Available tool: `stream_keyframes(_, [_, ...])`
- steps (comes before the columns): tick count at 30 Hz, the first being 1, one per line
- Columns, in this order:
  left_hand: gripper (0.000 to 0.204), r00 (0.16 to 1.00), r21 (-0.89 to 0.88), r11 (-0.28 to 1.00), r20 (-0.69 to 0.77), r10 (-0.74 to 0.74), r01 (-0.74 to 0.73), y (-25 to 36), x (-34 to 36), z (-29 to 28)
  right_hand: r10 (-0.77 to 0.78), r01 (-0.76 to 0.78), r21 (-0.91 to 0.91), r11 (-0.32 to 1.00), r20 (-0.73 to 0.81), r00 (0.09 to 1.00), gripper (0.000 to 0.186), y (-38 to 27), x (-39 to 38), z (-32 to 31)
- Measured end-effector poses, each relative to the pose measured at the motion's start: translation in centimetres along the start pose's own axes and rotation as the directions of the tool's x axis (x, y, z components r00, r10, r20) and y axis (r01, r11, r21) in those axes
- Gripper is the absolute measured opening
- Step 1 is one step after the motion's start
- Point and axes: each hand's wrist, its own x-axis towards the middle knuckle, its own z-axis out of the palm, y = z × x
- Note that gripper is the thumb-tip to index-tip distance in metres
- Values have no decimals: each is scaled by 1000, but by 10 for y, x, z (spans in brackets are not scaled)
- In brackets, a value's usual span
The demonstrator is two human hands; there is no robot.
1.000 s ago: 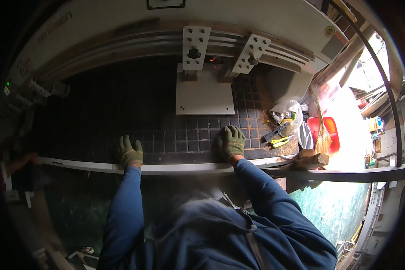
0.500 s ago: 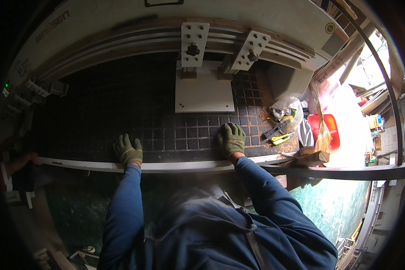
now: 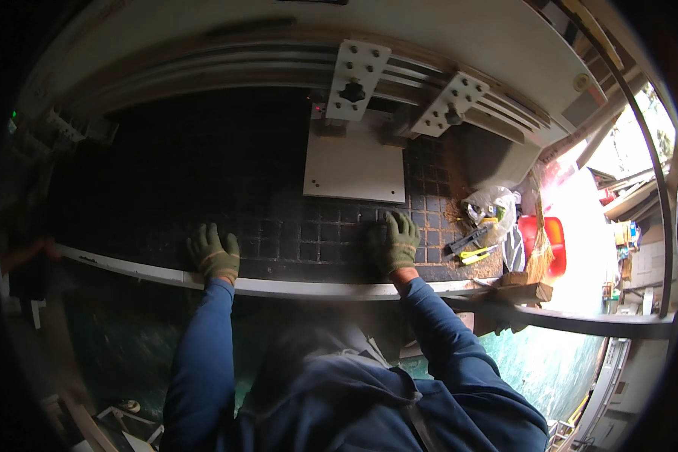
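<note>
Left hand (image 3: 217,254) and right hand (image 3: 398,242), both green-gloved, are palm-down with fingers spread, at the near edge of the black gridded machine bed (image 3: 282,228), wrists over its white front rail (image 3: 316,289). White rectangular panel (image 3: 354,167) lies flat on the bed beyond the right hand, far end under two bolted bracket plates (image 3: 358,66). Yellow utility knife (image 3: 477,255) sits right of that hand, near a clear plastic bag (image 3: 508,207).

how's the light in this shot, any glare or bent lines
Head view: bright glare washes out the area right of the red tub; head view: the black table falls into deep shadow toward its left; head view: fisheye distortion appears to bow the white front edge.
</note>
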Motion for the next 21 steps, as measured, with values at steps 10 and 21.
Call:
stream_keyframes(10, [57, 999, -22, 999, -10, 48, -49, -9, 0, 11, 355, -288, -254, 923, 275, 894, 95, -34, 124, 32])
stream_keyframes(21, [61, 972, -118, 974, -160, 172, -192, -11, -14, 4, 284, -222, -192, 956, 419, 862, 99, -96, -24, -18])
